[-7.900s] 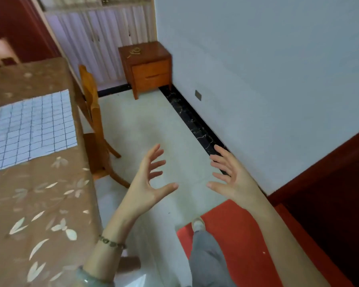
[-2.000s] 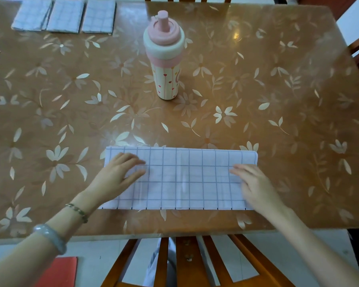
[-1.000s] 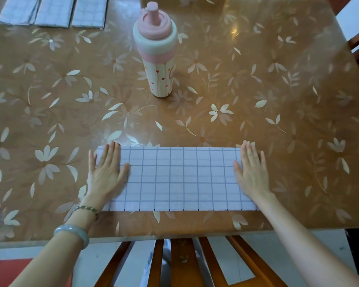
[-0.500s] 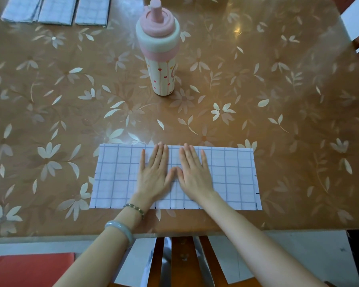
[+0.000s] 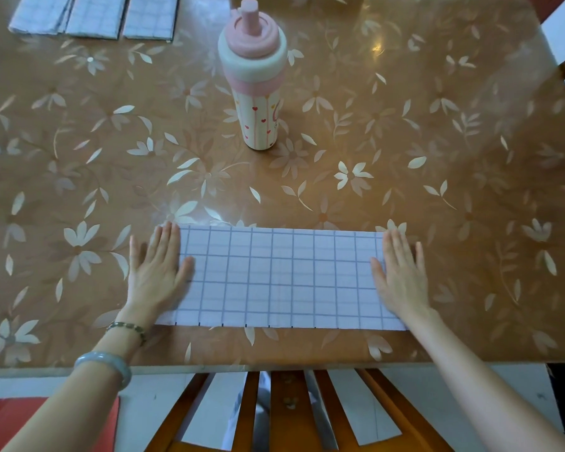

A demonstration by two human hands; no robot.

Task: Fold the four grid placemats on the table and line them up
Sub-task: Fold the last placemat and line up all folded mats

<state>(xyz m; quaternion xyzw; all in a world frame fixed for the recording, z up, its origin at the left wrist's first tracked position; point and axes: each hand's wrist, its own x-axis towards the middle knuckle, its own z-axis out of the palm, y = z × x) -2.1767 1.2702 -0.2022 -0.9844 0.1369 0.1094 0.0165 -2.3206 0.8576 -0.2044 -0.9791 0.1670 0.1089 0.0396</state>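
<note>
Grips flat, holding nothing: L hand (image 5: 157, 272) & R hand (image 5: 402, 278) press placemat (image 5: 281, 275) ends.

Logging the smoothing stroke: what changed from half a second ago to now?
Both hands slid apart from the middle of the placemat: the left hand to its left end, the right hand to its right end, palms flat, fingers straight. No grip taken or released. The placemat, the bottle and the three folded placemats at the far left stayed put.
</note>
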